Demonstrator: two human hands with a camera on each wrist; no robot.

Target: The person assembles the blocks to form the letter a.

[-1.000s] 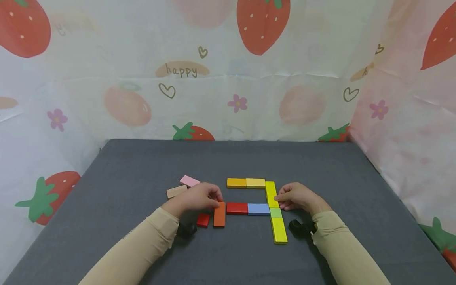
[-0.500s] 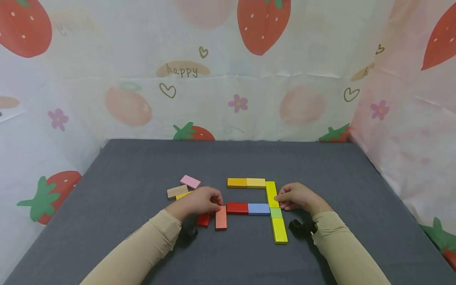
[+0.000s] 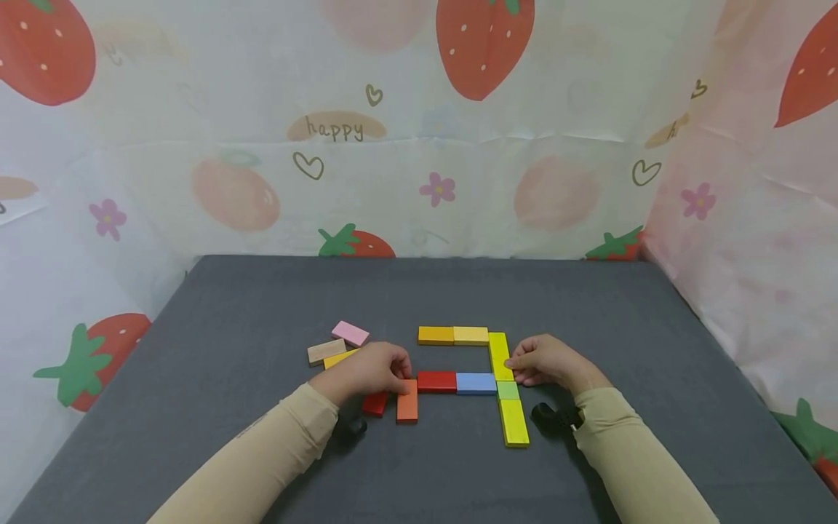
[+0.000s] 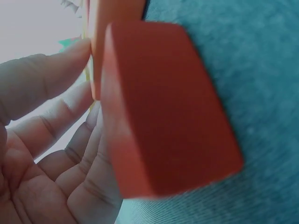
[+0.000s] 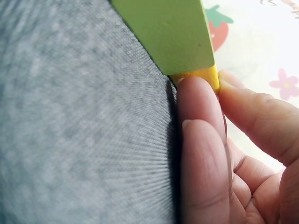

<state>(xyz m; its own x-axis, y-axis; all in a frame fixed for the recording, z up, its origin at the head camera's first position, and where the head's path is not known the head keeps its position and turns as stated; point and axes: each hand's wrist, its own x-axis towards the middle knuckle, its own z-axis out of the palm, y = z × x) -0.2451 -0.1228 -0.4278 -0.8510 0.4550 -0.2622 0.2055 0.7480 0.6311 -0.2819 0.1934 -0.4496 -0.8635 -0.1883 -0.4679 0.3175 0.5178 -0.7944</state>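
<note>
My left hand (image 3: 373, 372) pinches the far end of an orange wooden block (image 3: 407, 406), which lies lengthwise toward me. Its right side meets, or nearly meets, the left end of a red block (image 3: 436, 382). A blue block (image 3: 476, 383) continues that row to a small green block (image 3: 507, 391). At the far side of the green one, my right hand (image 3: 553, 362) grips the edge of a yellow block (image 3: 499, 355), thumb on top. Close in the left wrist view looms another red block (image 4: 168, 112), partly under my left hand in the head view.
Behind the row lie an amber block (image 3: 436, 335) and a pale yellow block (image 3: 471, 335), end to end. A second yellow block (image 3: 514, 423) points toward me. Left of my left hand are pink (image 3: 350, 333), plain wood (image 3: 326, 352) and partly hidden yellow (image 3: 338, 359) blocks.
The orange block has slid a little toward me and slightly right, with my left hand. More of the yellow block by that wrist now shows. My right hand stays in place.
</note>
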